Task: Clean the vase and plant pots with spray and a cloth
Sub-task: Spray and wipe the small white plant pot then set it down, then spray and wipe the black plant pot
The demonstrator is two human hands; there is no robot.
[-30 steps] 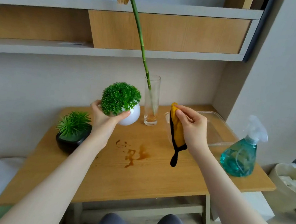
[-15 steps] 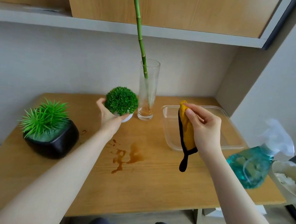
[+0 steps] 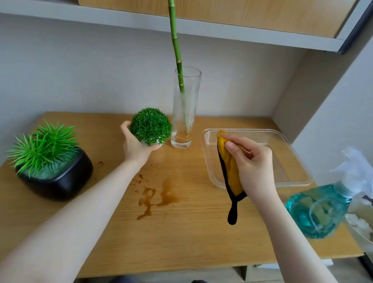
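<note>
- Plainly, our left hand (image 3: 135, 145) cupped the small white pot (image 3: 155, 143) from below and the side, thumb and fingers curled round it; its round green ball of foliage hid most of the pot, so we could not tell whether it touched the counter (image 3: 171, 232).
- Our right hand (image 3: 252, 169) kept a closed grip on the yellow cloth (image 3: 229, 169), pinched between thumb and curled fingers, its black-edged tail hanging free above the counter.
- We saw the glass vase (image 3: 184, 109) upright just beside the white pot, a bamboo stalk (image 3: 174, 36) leaning in it.
- We saw the black pot (image 3: 61, 181) with its spiky plant at the left, well apart from both hands.
- We saw the blue spray bottle (image 3: 318, 210) near the right edge, beside a clear plastic tray (image 3: 292, 175).
- Brown stains (image 3: 156, 198) marked the wood between our arms.
</note>
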